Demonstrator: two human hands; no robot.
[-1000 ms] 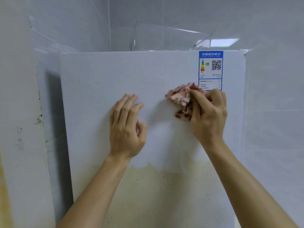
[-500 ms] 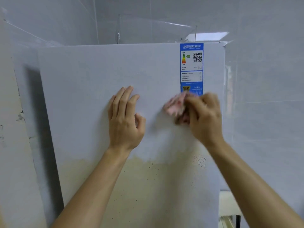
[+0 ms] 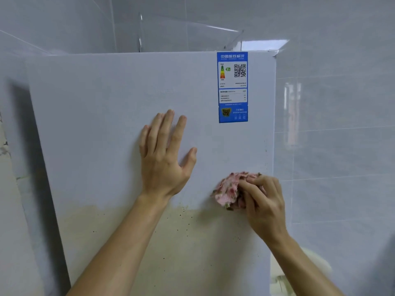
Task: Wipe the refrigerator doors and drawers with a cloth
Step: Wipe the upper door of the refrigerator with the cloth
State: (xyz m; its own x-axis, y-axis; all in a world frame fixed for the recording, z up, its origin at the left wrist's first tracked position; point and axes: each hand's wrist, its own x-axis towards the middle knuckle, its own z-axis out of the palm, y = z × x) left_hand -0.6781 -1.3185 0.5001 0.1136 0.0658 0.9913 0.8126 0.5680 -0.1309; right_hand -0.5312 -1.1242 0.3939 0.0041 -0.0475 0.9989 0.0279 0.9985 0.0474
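Observation:
The white refrigerator door [image 3: 102, 129] fills the middle of the head view, clean above and stained yellowish with dark specks below. My left hand [image 3: 165, 159] lies flat on the door with fingers spread and straight. My right hand [image 3: 264, 206] grips a bunched pink flowered cloth [image 3: 227, 190] and presses it against the door near its right edge, just above the stain line. A blue energy label [image 3: 233, 87] is stuck at the door's upper right.
Grey tiled walls [image 3: 342, 146] surround the refrigerator on the right and behind. A clear plastic sheet [image 3: 188, 33] stands above the door's top edge. A pale wall edge [image 3: 12, 210] with marks lies at the far left.
My right hand has carried the cloth down from beside the blue label to just above the stain line. My left hand stays flat on the door, thumb spread wider.

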